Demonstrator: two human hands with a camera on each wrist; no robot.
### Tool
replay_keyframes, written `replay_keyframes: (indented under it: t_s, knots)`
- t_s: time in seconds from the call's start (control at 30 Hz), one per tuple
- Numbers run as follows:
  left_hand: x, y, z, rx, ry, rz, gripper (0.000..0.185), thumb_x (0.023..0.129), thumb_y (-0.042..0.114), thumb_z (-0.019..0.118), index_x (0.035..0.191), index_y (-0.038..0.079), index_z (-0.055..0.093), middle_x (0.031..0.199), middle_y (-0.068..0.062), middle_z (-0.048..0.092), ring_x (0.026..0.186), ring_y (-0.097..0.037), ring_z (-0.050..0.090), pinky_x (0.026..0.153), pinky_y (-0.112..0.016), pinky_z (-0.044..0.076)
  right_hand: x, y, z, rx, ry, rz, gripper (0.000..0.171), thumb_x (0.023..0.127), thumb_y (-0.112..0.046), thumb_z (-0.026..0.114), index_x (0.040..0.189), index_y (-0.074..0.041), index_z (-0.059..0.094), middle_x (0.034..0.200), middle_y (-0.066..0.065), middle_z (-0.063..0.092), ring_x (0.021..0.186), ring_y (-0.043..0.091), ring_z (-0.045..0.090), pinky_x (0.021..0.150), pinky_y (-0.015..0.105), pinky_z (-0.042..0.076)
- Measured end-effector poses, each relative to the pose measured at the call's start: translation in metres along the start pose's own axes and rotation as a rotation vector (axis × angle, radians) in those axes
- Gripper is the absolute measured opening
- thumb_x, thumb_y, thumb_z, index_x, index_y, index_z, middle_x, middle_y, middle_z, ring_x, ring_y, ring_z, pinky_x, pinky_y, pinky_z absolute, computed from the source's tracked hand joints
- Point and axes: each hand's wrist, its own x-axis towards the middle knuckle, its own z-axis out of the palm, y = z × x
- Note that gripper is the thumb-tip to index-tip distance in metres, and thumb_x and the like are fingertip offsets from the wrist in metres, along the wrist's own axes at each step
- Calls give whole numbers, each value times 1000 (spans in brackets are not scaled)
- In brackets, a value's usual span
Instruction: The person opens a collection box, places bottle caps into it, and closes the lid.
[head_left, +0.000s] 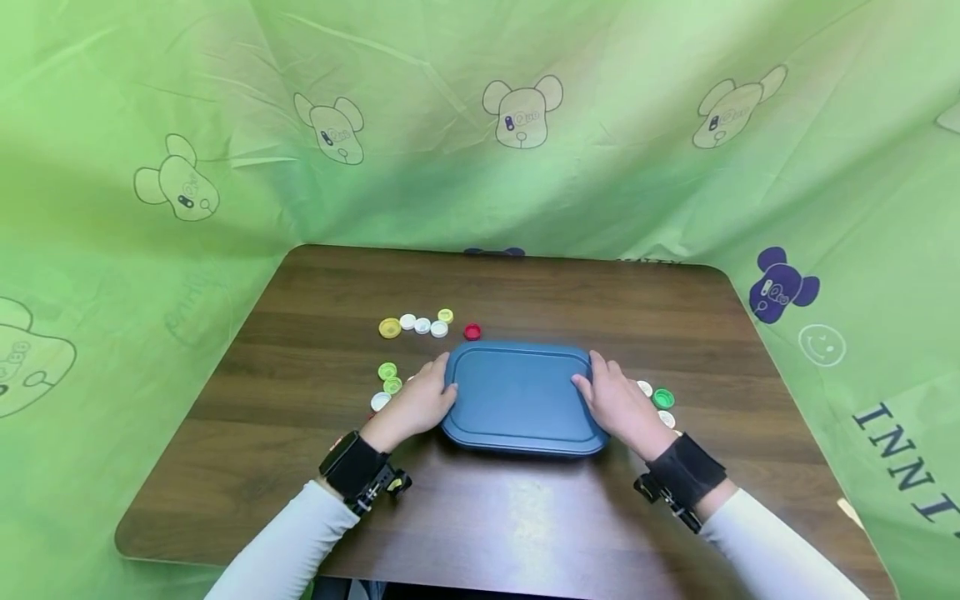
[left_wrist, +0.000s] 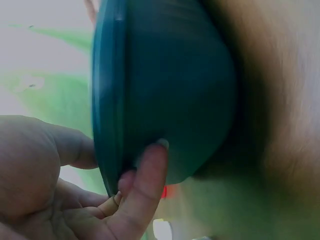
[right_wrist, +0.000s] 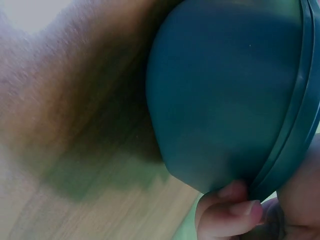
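Observation:
A blue lidded box [head_left: 521, 398] sits on the brown wooden table [head_left: 487, 508] in front of me. My left hand [head_left: 420, 402] grips its left end, thumb on the lid and fingers curled under the rim. My right hand [head_left: 618, 406] grips the right end the same way. In the left wrist view a fingertip [left_wrist: 150, 167] presses the box [left_wrist: 165, 95] wall below the lid rim. In the right wrist view fingers [right_wrist: 235, 207] curl under the box [right_wrist: 225, 95] beneath the rim. Loose bottle caps lie around it.
A row of yellow and white caps [head_left: 416, 325] and a red cap [head_left: 472, 332] lie behind the box. Green and white caps [head_left: 387, 383] sit by my left hand, others [head_left: 660, 402] by my right. Green cloth [head_left: 480, 125] walls the table on three sides.

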Motion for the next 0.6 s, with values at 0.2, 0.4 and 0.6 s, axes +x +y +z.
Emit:
replay_keyframes:
  t_s: [0.2, 0.4, 0.6]
  knots:
    - [-19, -2, 3, -40, 2, 5, 62, 103, 18, 56, 152, -10, 30, 153, -30, 40, 143, -41, 39, 116, -53, 32, -20, -6, 2, -48, 34, -24, 64, 107, -34, 49, 147, 14, 34, 129, 40, 53, 109, 52, 60, 87, 61, 51]
    - [-33, 1, 4, -14, 15, 1, 61, 102, 17, 57, 151, -10, 34, 151, -30, 43, 141, -40, 42, 114, -53, 35, -35, -11, 4, -62, 36, 0, 64, 106, -35, 50, 148, 11, 36, 128, 38, 55, 104, 51, 63, 82, 59, 53]
    - [-35, 3, 6, -12, 24, 13, 60, 101, 16, 58, 150, -11, 35, 150, -30, 44, 140, -41, 43, 113, -53, 36, -38, -10, 4, -90, 77, -9, 63, 105, -36, 52, 147, 10, 39, 124, 36, 58, 95, 49, 65, 75, 58, 54]
